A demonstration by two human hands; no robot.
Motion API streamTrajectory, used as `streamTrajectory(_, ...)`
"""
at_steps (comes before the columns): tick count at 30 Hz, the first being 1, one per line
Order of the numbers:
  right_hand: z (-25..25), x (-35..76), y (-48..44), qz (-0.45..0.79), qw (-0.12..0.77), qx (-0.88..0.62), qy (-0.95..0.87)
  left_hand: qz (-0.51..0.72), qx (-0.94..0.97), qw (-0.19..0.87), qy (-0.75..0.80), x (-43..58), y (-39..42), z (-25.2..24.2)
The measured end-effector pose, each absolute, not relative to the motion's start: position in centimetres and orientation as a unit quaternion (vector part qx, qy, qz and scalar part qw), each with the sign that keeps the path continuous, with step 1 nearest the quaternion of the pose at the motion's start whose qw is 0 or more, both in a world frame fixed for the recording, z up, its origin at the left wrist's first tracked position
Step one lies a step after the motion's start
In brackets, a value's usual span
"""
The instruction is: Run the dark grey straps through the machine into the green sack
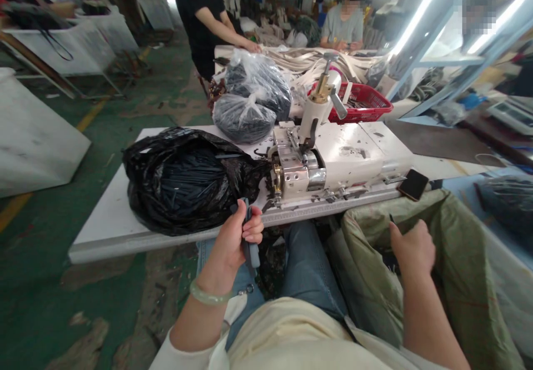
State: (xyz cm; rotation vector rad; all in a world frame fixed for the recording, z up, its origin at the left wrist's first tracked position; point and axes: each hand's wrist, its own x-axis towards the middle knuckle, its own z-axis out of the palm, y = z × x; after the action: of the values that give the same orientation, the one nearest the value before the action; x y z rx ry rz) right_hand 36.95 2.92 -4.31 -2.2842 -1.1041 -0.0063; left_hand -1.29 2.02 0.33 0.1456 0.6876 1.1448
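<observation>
here, hands apart, left hand (231, 242) clamped on grey strip (253, 254), long axis upright, right hand (412, 251) in green sack (462, 259), grip unclear

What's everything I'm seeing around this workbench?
table: one, white, front
black bag: one, black, table left, holding dark strips
clear bags: two, dark contents, behind it
machine: one, white, table centre
basket: one, red, behind machine
phone: one, black, table's right edge
sack: one, green, lower right
standing person: one, black top, far table
seated person: one, grey top, far table
strip: one, grey, in left hand
left hand: closed on strip
right hand: over sack, grip unclear
</observation>
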Motion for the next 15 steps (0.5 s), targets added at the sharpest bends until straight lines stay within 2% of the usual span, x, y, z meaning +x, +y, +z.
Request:
streamTrajectory(1,-4.1,37.2,2.0,-0.028,0.281,-0.858,-0.429,0.533,0.047,0.786,0.310,-1.0,2.2,0.2)
streamTrajectory(2,-3.7,36.5,1.4,-0.003,0.296,-0.843,-0.449,0.536,0.031,0.786,0.306,-0.6,2.4,0.1)
streamTrajectory(3,-3.1,34.9,0.8,0.078,0.329,-0.814,-0.473,0.543,0.020,0.783,0.304,-0.2,2.6,0.0)
streamTrajectory(5,-2.0,29.7,0.1,0.358,0.373,-0.689,-0.507,0.563,0.021,0.765,0.312,0.7,2.7,-0.2)
streamTrajectory(7,-1.2,23.5,-0.5,0.615,0.323,-0.523,-0.494,0.591,0.053,0.732,0.336,1.4,2.5,-0.4)
streamTrajectory(8,-1.1,20.6,-0.7,0.677,0.290,-0.470,-0.487,0.601,0.078,0.713,0.352,1.5,2.2,-0.4)
streamTrajectory(10,-1.3,16.2,-1.1,0.718,0.242,-0.425,-0.495,0.610,0.126,0.679,0.388,1.5,1.5,-0.5)
streamTrajectory(15,-2.1,13.2,-1.3,0.739,0.205,-0.401,-0.501,0.625,0.124,0.624,0.453,-0.2,0.2,-0.7)
